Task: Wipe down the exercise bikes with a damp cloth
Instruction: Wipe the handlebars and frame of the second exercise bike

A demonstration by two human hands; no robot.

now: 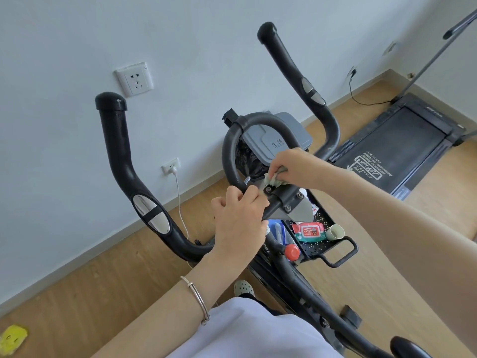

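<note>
Wiping handlebar clamp [284, 200]: right hand [291, 165] pinches cloth [275, 180], left hand [238, 215] grips bar; grips, frame likely remain.

Single view, from the camera worn on your head. It faces forward and steeply down over the exercise bike [284, 200], rolled so that the wall [206, 47] and the floor [77, 293] cross the frame on a slant. The handlebar [121, 151] lies close beneath the lens and fills the centre, where your left grip [237, 220] and right grip [294, 164] meet. Your forearms enter from the lower and right edges. The wide angle takes in a treadmill [395, 148] at the right.
</note>
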